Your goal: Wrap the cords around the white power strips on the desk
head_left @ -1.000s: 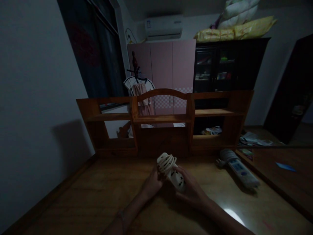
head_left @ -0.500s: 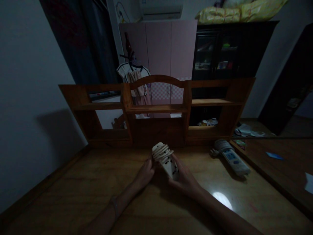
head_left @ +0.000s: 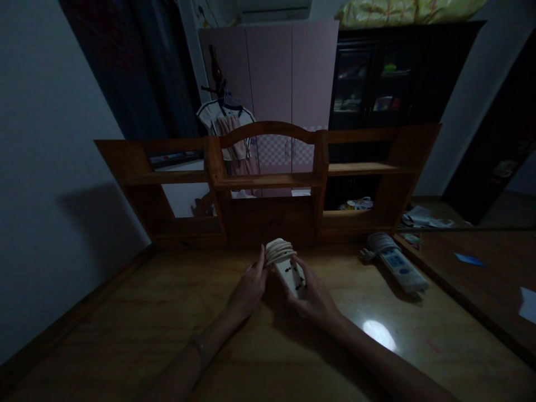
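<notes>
Glossy light-brown wooden tabletop, low reddish-brown wooden shelf unit with arched middle along its far edge, pale oblong power strip with coiled grey cord lying at right

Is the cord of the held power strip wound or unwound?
Wound: the cord circles one end of the power strip in several loops.

The strip is partly covered by the right hand, and some fingertips of the left hand are hidden behind the strip. The air conditioner is cut off above, the paper at the right. The contents of the cabinet cannot be made out.
</notes>
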{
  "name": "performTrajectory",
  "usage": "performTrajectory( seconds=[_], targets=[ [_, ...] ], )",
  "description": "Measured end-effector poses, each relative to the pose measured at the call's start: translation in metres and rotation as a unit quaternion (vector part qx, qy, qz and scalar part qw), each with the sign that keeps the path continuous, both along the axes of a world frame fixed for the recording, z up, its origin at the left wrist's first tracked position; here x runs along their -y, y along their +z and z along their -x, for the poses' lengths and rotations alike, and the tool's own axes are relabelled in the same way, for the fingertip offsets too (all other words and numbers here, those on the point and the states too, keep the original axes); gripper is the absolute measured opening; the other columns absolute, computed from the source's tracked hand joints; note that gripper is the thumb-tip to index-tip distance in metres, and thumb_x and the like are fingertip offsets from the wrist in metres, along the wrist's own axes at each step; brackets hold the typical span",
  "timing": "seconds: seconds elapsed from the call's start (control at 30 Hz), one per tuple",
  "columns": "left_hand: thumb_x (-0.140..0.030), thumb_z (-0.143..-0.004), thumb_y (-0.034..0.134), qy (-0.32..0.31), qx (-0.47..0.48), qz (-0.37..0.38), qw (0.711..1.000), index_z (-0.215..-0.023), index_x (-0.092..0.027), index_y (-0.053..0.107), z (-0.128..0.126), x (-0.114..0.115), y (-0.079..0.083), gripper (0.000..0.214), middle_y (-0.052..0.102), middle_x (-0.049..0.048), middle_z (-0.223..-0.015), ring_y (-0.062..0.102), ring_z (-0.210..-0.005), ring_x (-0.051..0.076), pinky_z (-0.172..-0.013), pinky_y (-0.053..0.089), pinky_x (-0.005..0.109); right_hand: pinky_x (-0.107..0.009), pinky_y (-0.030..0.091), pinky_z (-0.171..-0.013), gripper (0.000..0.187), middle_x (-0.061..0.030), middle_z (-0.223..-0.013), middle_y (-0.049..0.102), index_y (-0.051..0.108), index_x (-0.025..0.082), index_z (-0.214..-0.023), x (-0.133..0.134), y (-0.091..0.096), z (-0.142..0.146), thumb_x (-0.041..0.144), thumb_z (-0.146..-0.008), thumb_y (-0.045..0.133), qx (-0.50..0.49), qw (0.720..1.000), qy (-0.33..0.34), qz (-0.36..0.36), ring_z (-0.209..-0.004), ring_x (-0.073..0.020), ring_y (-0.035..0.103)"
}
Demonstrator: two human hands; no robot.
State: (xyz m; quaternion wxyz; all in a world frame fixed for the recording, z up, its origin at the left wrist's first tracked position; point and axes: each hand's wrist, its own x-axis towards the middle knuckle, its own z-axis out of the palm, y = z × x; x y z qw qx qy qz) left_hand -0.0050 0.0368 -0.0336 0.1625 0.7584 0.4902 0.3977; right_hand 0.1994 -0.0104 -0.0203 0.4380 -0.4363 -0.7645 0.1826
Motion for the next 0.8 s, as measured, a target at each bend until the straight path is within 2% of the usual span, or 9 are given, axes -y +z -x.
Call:
performTrajectory(
  seconds=[0.1,0.23,0.33,0.5,0.63,0.8],
  targets=[
    [-0.026,-0.096,0.033,0.014,-0.001,-0.015,1.000,-0.150,-0.022,0.012,-0.003,0.007,0.008,0.058,0.055,0.0139,-0.132,0.058,-0.114,0.022,-0.093,0.045,0.034,-0.042,0.040,-0.103,0.078,-0.0100,-0.141,0.045,0.027,0.024,-0.145,0.001,0.001,0.001,0.025,-0.075,0.062,-0.002,1.000,0.003,-0.008,-0.126,-0.0261,0.046],
    [-0.026,-0.097,0.031,-0.012,0.006,-0.025,1.000,-0.148,-0.030,0.021,-0.006,0.013,0.016,0.052,0.051,0.0065,-0.139,0.055,-0.119,0.021,-0.098,0.043,0.036,-0.042,0.040,-0.103,0.077,-0.0097,-0.141,0.044,0.027,0.024,-0.145,0.002,0.000,0.001,0.025,-0.076,0.062,-0.008,1.000,0.007,-0.015,-0.127,-0.0258,0.046],
    [-0.031,-0.098,0.032,-0.028,0.027,-0.004,0.999,-0.147,-0.031,0.022,-0.007,0.015,0.021,0.051,0.046,0.0042,-0.143,0.052,-0.124,0.021,-0.101,0.041,0.036,-0.043,0.040,-0.104,0.079,-0.0092,-0.141,0.044,0.027,0.024,-0.145,0.002,-0.001,0.001,0.023,-0.075,0.063,-0.010,1.000,0.004,-0.018,-0.126,-0.0265,0.046],
    [-0.039,-0.096,0.036,-0.021,0.073,0.055,0.996,-0.149,-0.029,0.018,-0.008,0.017,0.024,0.056,0.048,0.0077,-0.141,0.050,-0.125,0.024,-0.103,0.040,0.039,-0.044,0.042,-0.102,0.081,-0.0105,-0.141,0.045,0.026,0.024,-0.145,0.002,-0.001,0.000,0.020,-0.073,0.063,0.006,1.000,0.010,-0.028,-0.124,-0.0273,0.048],
    [-0.042,-0.095,0.041,-0.020,0.122,0.064,0.990,-0.149,-0.029,0.014,-0.010,0.020,0.025,0.062,0.046,0.0081,-0.142,0.049,-0.127,0.023,-0.104,0.039,0.040,-0.044,0.042,-0.102,0.084,-0.0109,-0.140,0.046,0.025,0.023,-0.145,0.002,0.003,-0.002,0.017,-0.071,0.063,0.034,0.997,0.013,-0.070,-0.125,-0.0264,0.047],
    [-0.042,-0.093,0.045,-0.047,0.186,0.075,0.979,-0.150,-0.028,0.006,-0.014,0.029,0.033,0.070,0.045,0.0101,-0.143,0.055,-0.120,0.022,-0.095,0.047,0.037,-0.046,0.041,-0.103,0.084,-0.0095,-0.140,0.045,0.029,0.025,-0.144,-0.001,0.009,-0.007,0.013,-0.068,0.062,0.062,0.989,0.009,-0.133,-0.127,-0.0268,0.045]
  ],
)
